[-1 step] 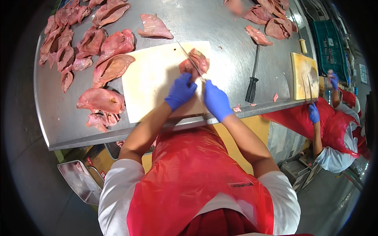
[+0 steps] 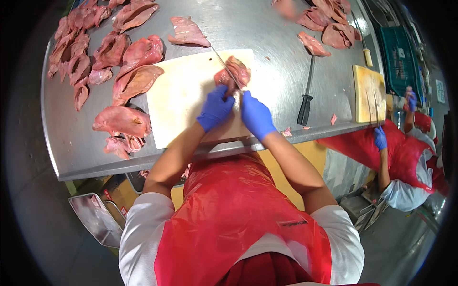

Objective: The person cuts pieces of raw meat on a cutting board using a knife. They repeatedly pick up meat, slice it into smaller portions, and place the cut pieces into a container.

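Note:
My right hand [image 2: 257,114], in a blue glove, is closed round the handle of a knife [image 2: 223,62]. The thin blade slants up and left across a piece of pig ear [image 2: 239,71] on the white cutting board [image 2: 176,105]. My left hand [image 2: 215,108], also gloved in blue, grips the near side of that piece; its fingertips are partly hidden. Beyond the board a flat pig ear [image 2: 187,31] lies near the knife's tip. To the left, several pink pig ears [image 2: 121,121] rest on the steel table, some touching the board's edge.
A black-handled sharpening steel [image 2: 306,107] lies right of the board, next to small scraps [image 2: 334,117]. More ears [image 2: 336,35] are heaped at the far right. A co-worker's gloved hand [image 2: 380,138] holds a knife at a yellowed board [image 2: 361,95]. Below the table's left stands a metal tray [image 2: 95,217].
Both my hands have shifted slightly left together with the knife and the piece of ear. The co-worker's farther hand has moved a little to the right.

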The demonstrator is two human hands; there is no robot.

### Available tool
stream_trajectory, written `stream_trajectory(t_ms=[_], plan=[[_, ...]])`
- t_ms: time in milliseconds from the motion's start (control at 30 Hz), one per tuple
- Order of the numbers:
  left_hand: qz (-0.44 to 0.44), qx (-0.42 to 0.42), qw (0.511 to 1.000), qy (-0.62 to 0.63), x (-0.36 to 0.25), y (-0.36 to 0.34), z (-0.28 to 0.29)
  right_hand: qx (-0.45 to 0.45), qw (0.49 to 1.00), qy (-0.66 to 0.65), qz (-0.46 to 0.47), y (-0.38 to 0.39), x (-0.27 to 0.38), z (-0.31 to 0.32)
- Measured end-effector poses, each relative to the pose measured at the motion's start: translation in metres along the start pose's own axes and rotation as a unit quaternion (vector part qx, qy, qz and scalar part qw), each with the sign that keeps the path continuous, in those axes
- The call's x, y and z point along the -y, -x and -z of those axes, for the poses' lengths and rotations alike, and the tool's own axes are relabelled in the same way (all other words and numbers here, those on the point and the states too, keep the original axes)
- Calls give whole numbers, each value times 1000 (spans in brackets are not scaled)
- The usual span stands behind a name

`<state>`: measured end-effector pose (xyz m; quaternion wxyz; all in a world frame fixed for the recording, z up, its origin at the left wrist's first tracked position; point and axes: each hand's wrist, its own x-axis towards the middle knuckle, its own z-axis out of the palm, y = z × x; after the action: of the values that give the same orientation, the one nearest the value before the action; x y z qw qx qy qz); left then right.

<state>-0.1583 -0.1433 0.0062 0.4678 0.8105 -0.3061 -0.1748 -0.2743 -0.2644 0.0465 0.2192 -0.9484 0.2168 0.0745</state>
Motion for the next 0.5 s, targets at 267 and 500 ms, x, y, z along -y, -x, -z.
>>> stream_trajectory(t_ms=[267, 500], plan=[[80, 74, 994, 11, -31, -4, 49, 134, 983, -98, -76, 18, 17, 23], [-117, -92, 986, -81, -97, -77, 86, 24, 983, -179, -40, -4, 11, -1]])
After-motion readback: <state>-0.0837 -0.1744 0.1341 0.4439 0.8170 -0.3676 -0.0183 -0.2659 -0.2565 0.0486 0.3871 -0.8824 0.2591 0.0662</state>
